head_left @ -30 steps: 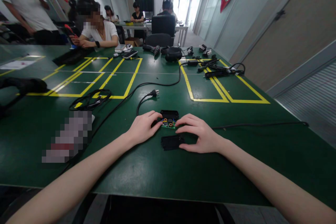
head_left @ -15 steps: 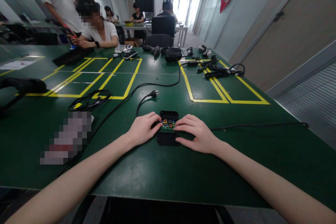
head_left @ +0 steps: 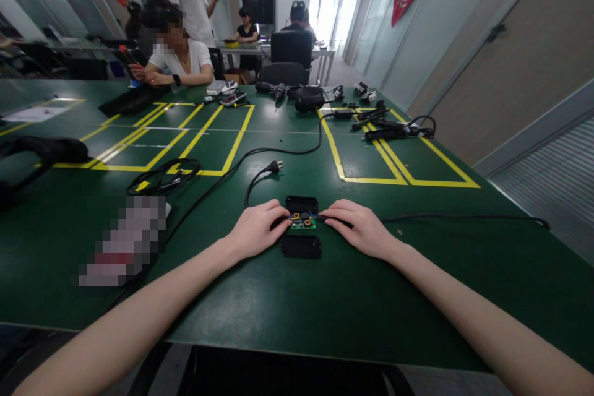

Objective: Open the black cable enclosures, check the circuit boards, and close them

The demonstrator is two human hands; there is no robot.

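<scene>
A small green circuit board [head_left: 302, 223] with copper-ringed coils lies between my hands. Behind it rests one black plastic case half [head_left: 301, 203], and the other black case half [head_left: 301, 247] lies in front. My left hand [head_left: 260, 229] is closed at the board's left end, gripping the black power cord [head_left: 249, 190] whose plug [head_left: 275, 167] lies beyond the hand. On the other side, my right hand [head_left: 364, 229] pinches a black cable [head_left: 440, 218] close to the board's right end, where thin blue wires show. The fingertips partly hide both cable ends.
A coiled black cable [head_left: 164, 176] and a blurred-out item [head_left: 125, 241] lie at left. Yellow tape outlines [head_left: 371, 181] mark the green table [head_left: 297, 309]. A power drill [head_left: 273, 90], a black pouch [head_left: 309, 99] and adapters with cables [head_left: 385, 130] lie farther back. Other people [head_left: 180, 55] are across the table.
My right hand has drawn back slightly right from the board and front case half, its fingers now together on the cable. The standing person behind has moved right.
</scene>
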